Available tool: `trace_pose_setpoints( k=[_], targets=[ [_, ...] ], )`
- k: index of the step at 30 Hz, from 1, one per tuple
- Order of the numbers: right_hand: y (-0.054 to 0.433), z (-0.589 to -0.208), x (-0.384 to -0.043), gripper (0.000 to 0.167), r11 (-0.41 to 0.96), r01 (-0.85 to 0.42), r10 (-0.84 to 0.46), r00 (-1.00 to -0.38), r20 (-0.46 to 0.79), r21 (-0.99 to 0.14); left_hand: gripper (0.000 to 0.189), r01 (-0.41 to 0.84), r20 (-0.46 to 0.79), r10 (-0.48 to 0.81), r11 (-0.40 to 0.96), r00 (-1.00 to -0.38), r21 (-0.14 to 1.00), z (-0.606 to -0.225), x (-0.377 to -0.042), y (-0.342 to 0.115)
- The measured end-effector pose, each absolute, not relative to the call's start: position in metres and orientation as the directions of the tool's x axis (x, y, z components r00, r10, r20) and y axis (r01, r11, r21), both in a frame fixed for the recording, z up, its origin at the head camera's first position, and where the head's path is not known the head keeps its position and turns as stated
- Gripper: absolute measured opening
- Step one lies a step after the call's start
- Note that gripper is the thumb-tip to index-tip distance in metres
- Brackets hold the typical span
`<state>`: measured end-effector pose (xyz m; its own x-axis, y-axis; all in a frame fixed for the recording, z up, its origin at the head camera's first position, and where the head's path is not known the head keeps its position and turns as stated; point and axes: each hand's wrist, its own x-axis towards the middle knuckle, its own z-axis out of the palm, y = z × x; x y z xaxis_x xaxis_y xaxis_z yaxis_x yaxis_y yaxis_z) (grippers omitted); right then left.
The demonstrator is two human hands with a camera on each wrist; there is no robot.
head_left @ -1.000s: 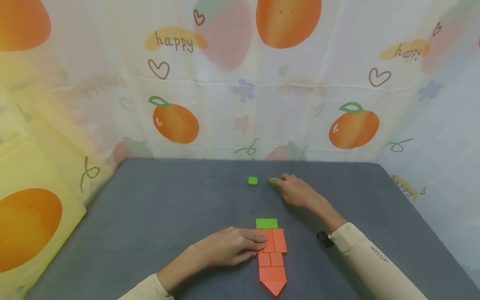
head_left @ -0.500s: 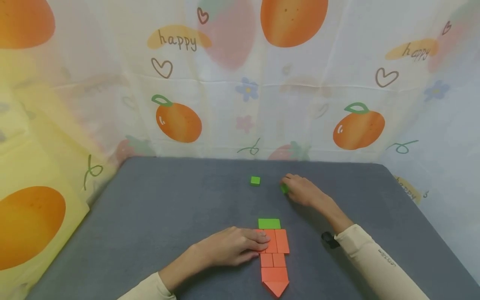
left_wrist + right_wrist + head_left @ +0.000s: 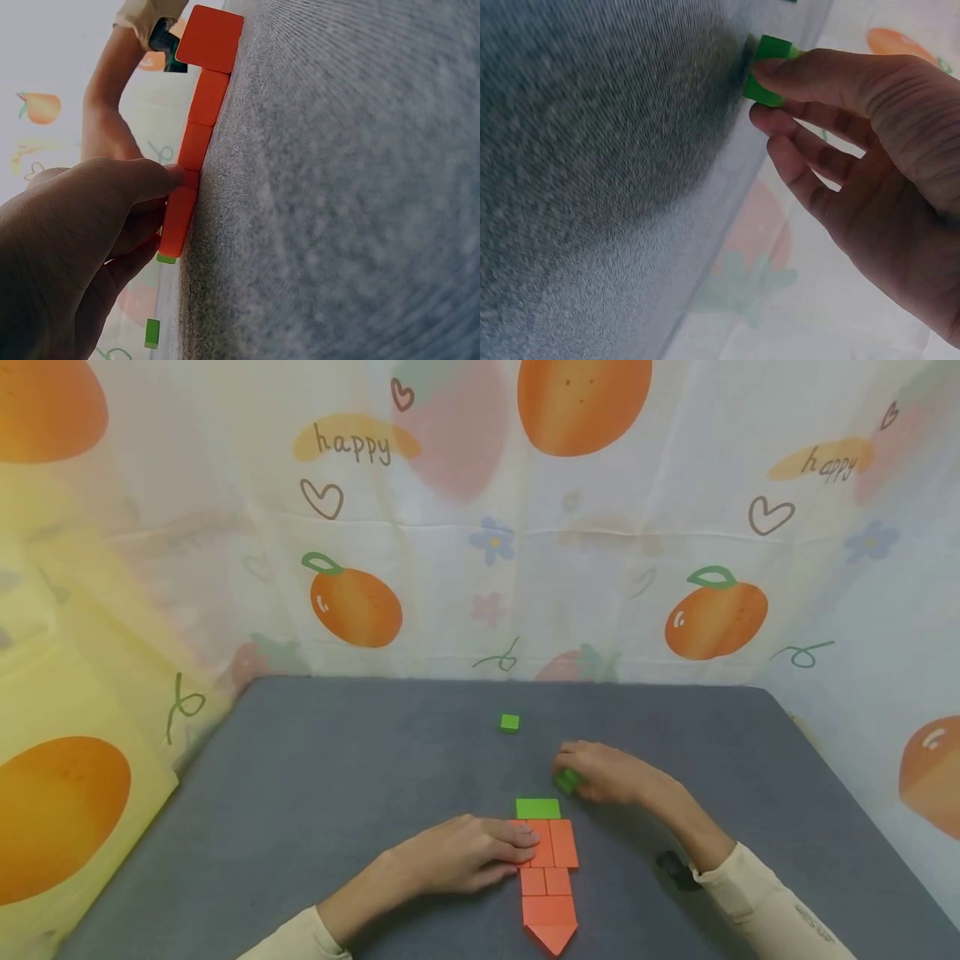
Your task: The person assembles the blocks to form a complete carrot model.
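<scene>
My right hand [image 3: 611, 774] pinches a small green block [image 3: 769, 71] between thumb and fingertips, just above the table and right of the green rectangular block [image 3: 537, 809]. That rectangle lies against the top of a flat arrangement of orange blocks [image 3: 564, 843]. The orange pieces end in a triangular block [image 3: 552, 935] pointing toward me. My left hand [image 3: 468, 853] rests its fairly straight fingers on the upper orange blocks from the left. In the left wrist view its thumb touches the side of the orange row [image 3: 196, 142]. The fingers hide part of the leftmost piece.
Another small green block [image 3: 510, 723] lies farther back on the grey table [image 3: 360, 752]. A fruit-patterned cloth [image 3: 435, 568] hangs behind the table's far edge, with a yellow part [image 3: 52, 677] at the left. A dark band [image 3: 677, 870] is at my right wrist.
My right hand has picked up the right-hand small green block from the back and brought it nearer, toward the arrangement. My left hand has stayed on the orange blocks.
</scene>
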<state>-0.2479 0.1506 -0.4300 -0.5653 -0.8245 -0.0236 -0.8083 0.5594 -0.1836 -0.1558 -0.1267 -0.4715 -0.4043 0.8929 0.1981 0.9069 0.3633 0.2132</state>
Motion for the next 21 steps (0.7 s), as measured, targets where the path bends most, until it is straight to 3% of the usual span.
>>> trace_pose_setpoints(
  k=[15,21],
  targets=[
    [0.1442,-0.4334,-0.2381,0.033,0.539,-0.822,-0.841,-0.539,-0.055,-0.185,0.035,0.894,0.17,0.891,0.378,-0.422,0.239,-0.471,-0.1558,-0.1268],
    [0.1449,-0.4298,-0.2371,0.034,0.569,-0.79,-0.821,-0.562,-0.102,-0.229,0.035,0.891,0.168,0.889,0.379,-0.426,0.249,-0.4705,-0.1563,-0.1269]
  ],
)
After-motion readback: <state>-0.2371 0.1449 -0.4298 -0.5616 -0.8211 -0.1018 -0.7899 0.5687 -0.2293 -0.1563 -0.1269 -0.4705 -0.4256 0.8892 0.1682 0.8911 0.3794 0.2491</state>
